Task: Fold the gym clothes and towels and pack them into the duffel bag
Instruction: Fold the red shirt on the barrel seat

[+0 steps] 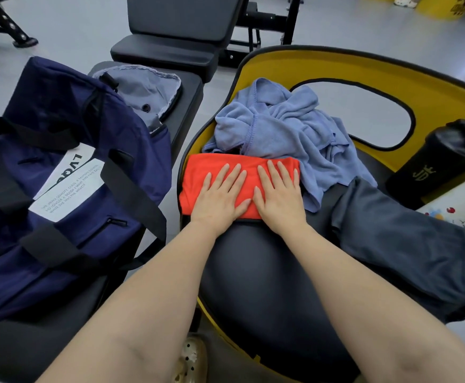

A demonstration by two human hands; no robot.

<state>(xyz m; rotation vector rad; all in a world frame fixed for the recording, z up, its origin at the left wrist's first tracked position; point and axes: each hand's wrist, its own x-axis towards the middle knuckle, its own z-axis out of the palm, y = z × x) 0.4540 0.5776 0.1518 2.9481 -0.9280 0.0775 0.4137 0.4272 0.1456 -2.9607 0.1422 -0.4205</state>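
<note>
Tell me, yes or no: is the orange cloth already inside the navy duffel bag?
No, the orange cloth lies folded on the black seat under both flat hands, beside the navy duffel bag.

Bright even light, soft shadows, edges warped

Duffel bag [68,172]: navy, black straps, white label with black print. Folded garment [195,175]: orange-red; towel [278,128]: pale blue; trousers [408,244]: dark grey. Seat shell [336,70]: yellow, black-edged; bottle [441,158]: black.
</note>
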